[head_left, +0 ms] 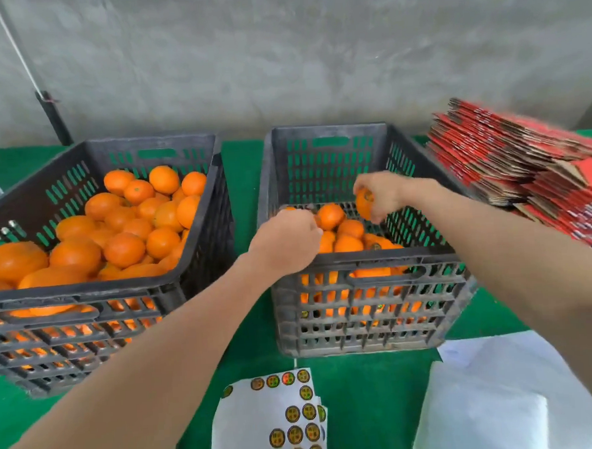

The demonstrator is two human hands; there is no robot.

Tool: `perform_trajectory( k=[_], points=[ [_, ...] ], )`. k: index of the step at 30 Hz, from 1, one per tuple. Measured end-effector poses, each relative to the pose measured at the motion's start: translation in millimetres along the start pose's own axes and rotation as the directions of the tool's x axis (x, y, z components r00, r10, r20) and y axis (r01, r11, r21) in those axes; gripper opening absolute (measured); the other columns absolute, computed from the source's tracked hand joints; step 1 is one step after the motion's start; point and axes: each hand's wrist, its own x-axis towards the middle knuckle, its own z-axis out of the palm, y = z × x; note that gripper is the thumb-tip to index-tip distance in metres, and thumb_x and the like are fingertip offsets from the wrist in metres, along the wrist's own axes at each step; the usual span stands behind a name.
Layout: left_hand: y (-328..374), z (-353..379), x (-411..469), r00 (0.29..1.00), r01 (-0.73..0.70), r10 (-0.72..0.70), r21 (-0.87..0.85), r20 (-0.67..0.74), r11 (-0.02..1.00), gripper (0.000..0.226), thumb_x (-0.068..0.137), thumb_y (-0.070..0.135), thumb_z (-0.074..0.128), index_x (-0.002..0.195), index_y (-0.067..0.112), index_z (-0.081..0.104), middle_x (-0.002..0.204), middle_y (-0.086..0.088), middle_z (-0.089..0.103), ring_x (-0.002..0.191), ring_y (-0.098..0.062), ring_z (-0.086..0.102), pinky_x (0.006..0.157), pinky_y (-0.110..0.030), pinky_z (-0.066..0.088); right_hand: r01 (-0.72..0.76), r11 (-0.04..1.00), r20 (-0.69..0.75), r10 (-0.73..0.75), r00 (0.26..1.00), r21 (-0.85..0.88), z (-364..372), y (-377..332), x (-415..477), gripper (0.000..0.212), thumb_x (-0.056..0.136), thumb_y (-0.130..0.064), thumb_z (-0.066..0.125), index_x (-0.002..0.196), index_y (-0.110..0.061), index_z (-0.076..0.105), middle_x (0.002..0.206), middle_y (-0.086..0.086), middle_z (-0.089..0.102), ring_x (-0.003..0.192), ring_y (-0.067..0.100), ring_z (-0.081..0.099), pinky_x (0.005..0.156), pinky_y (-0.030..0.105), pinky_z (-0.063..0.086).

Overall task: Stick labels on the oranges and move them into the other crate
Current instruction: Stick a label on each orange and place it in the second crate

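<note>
Head view, looking down on a green bench (244, 179) with two black slatted crates side by side. The left crate (102, 292), at 9 o'clock, is heaped with oranges (124, 248). The right crate (368, 263), at centre, holds a lower pile (348, 244) toward its near side. Both bare arms reach into the right crate. The right grip (385, 194), at 1 o'clock of the pile, has fingers and thumb curled round one orange (365, 205), held clear of the others; a small dark round mark shows on its skin. The left grip (286, 238), at 9 o'clock of the pile, has its fingers curled downward against the fruit; whether it holds anything cannot be told. A label sheet (274, 421) of round stickers lies at 6 o'clock, white sheets (503, 402) at 5 o'clock, and stacked red flattened cartons (524, 164) at 2 o'clock.
</note>
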Motion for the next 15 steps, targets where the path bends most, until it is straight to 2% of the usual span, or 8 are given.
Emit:
perform_trajectory(
  k=[2, 5, 7, 8, 10, 12, 13, 15],
  points=[
    [-3.1, 3.0, 1.9, 1.000, 0.011, -0.011, -0.013, 0.014, 1.000, 0.023, 0.098, 0.023, 0.043, 0.097, 0.013, 0.064, 0.094, -0.003, 0.065, 0.086, -0.024, 0.061, 0.075, -0.039, 0.052, -0.009, 0.990, 0.203, 0.037, 0.979, -0.138, 16.8, 11.2, 21.3, 0.079, 0.068, -0.011, 0.079, 0.136, -0.017, 0.039, 0.136, 0.010, 0.045, 0.120, 0.031, 0.047, 0.083, 0.039, 0.045],
    [-2.8, 2.6, 4.2, 0.999, 0.030, -0.028, -0.041, 0.034, 0.999, 0.013, 0.096, 0.027, 0.048, 0.092, 0.023, 0.060, 0.083, 0.005, 0.060, 0.081, -0.021, 0.061, 0.073, -0.038, 0.054, -0.020, 0.944, 0.305, 0.125, 0.944, -0.328, 36.1, 21.1, 43.5, 0.065, 0.083, -0.009, 0.062, 0.141, -0.019, 0.034, 0.141, 0.009, 0.040, 0.118, 0.032, 0.048, 0.082, 0.041, 0.047],
    [-3.4, 2.8, 5.7, 0.998, 0.028, -0.026, -0.035, 0.049, 0.999, 0.010, 0.096, 0.031, 0.048, 0.093, 0.026, 0.057, 0.084, 0.006, 0.061, 0.082, -0.019, 0.061, 0.073, -0.037, 0.053, 0.001, 0.912, 0.365, 0.164, 0.916, -0.411, 43.5, 23.2, 53.8, 0.057, 0.094, -0.012, 0.047, 0.146, -0.016, 0.026, 0.146, 0.012, 0.035, 0.116, 0.032, 0.047, 0.089, 0.038, 0.045],
    [-3.5, 3.2, 5.5, 0.998, 0.034, -0.031, -0.038, 0.059, 0.999, 0.010, 0.096, 0.032, 0.049, 0.095, 0.026, 0.057, 0.087, 0.006, 0.063, 0.083, -0.019, 0.062, 0.074, -0.038, 0.053, 0.024, 0.909, 0.380, 0.150, 0.913, -0.416, 44.7, 23.0, 56.1, 0.057, 0.094, -0.012, 0.046, 0.147, -0.015, 0.025, 0.147, 0.012, 0.034, 0.115, 0.031, 0.047, 0.090, 0.037, 0.044],
    [-4.4, 3.0, 4.9, 0.996, 0.050, -0.046, -0.050, 0.073, 0.997, 0.014, 0.095, 0.035, 0.050, 0.099, 0.024, 0.059, 0.093, 0.004, 0.065, 0.085, -0.018, 0.061, 0.076, -0.038, 0.053, 0.000, 0.936, 0.355, 0.133, 0.925, -0.351, 49.9, 19.5, 58.5, 0.059, 0.090, -0.014, 0.055, 0.145, -0.017, 0.032, 0.145, 0.011, 0.037, 0.117, 0.030, 0.048, 0.087, 0.036, 0.045],
    [-3.7, 2.1, 3.8, 0.996, 0.063, -0.058, -0.062, 0.071, 0.996, 0.017, 0.095, 0.036, 0.051, 0.101, 0.024, 0.061, 0.094, 0.006, 0.064, 0.086, -0.018, 0.061, 0.076, -0.037, 0.052, 0.012, 0.955, 0.344, 0.095, 0.934, -0.296, 51.4, 12.5, 60.0, 0.060, 0.088, -0.024, 0.061, 0.142, -0.016, 0.037, 0.143, 0.010, 0.041, 0.124, 0.030, 0.045, 0.094, 0.037, 0.044],
    [-3.0, 1.4, 3.1, 0.997, 0.062, -0.058, -0.072, 0.060, 0.995, 0.018, 0.094, 0.035, 0.052, 0.103, 0.023, 0.061, 0.094, 0.006, 0.063, 0.087, -0.018, 0.061, 0.076, -0.035, 0.052, 0.031, 0.967, 0.299, 0.048, 0.953, -0.253, 48.9, 9.6, 60.4, 0.060, 0.088, -0.026, 0.061, 0.142, -0.015, 0.037, 0.142, 0.010, 0.042, 0.125, 0.030, 0.044, 0.096, 0.037, 0.043],
    [-2.3, 0.1, -0.1, 0.999, 0.053, -0.051, -0.116, 0.017, 0.992, 0.022, 0.094, 0.033, 0.054, 0.110, 0.020, 0.063, 0.094, 0.005, 0.063, 0.089, -0.018, 0.061, 0.076, -0.032, 0.051, 0.056, 0.989, 0.069, -0.047, 0.996, -0.135, 37.1, 0.9, 57.0, 0.056, 0.089, -0.026, 0.061, 0.139, -0.015, 0.040, 0.141, 0.012, 0.044, 0.125, 0.031, 0.044, 0.099, 0.041, 0.043]
  ],
)
